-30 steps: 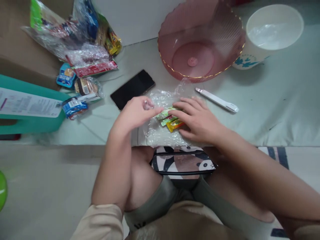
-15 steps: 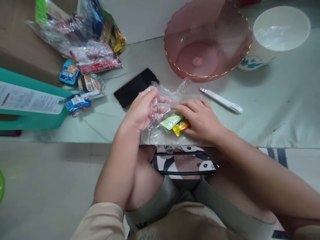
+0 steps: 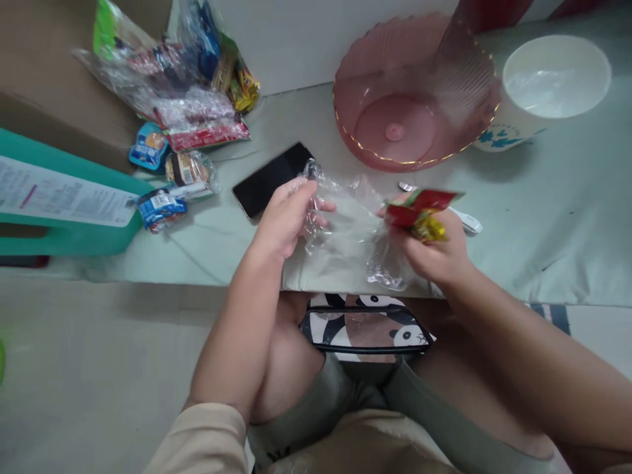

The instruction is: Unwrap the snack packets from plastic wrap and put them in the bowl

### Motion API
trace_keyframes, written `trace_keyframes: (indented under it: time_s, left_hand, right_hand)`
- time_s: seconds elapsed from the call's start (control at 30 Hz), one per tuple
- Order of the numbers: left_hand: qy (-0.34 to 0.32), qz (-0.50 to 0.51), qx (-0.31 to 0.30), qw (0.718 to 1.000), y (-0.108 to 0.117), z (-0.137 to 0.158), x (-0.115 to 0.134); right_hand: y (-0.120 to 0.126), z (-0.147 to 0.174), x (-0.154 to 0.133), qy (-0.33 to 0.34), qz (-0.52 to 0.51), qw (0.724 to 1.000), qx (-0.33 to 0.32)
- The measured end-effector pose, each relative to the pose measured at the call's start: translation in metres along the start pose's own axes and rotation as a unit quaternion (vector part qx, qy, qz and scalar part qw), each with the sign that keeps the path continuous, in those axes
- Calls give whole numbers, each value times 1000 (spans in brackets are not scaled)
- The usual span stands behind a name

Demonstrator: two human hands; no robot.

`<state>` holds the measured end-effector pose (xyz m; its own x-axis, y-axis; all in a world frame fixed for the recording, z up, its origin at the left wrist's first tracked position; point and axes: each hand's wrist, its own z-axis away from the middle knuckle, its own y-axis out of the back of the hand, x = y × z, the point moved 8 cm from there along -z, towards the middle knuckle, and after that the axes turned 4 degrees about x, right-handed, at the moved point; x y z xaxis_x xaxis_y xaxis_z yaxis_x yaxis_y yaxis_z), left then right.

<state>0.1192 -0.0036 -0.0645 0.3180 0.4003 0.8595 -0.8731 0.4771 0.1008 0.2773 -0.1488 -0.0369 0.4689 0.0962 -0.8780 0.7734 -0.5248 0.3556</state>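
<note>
My left hand (image 3: 295, 214) is closed on the edge of a clear plastic bag (image 3: 348, 220), near the table's front edge. The bag spreads crumpled and see-through across to my other hand. Small snack packets (image 3: 427, 214), red and yellow and blurred by motion, are gripped in my right hand (image 3: 439, 253), lifted at the bag's right end. A white box cutter (image 3: 467, 222) lies partly hidden behind that hand. Just beyond my left hand, a black phone (image 3: 271, 178) rests on the cloth.
A pink fluted bowl (image 3: 395, 155) with a gold rim stands at the back, beside a white bin (image 3: 523, 125). Wrapped snacks (image 3: 197, 128) are heaped at the back left, near a green container (image 3: 99, 230). A panda-print bag (image 3: 365, 326) sits below the table edge.
My right hand has lifted the packets off the table and moved right, over the box cutter. My left hand stays at the plastic bag, which now stretches further right.
</note>
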Motion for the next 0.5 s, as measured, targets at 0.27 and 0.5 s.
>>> trace_keyframes:
  time_s: [0.27, 0.5]
  left_hand:
    - [-32, 12, 14, 999, 9, -2, 15]
    - [-30, -34, -223, 974, -10, 19, 16]
  right_hand:
    - [26, -16, 17, -121, -134, 979, 97]
    - [78, -69, -11, 55, -54, 971, 226]
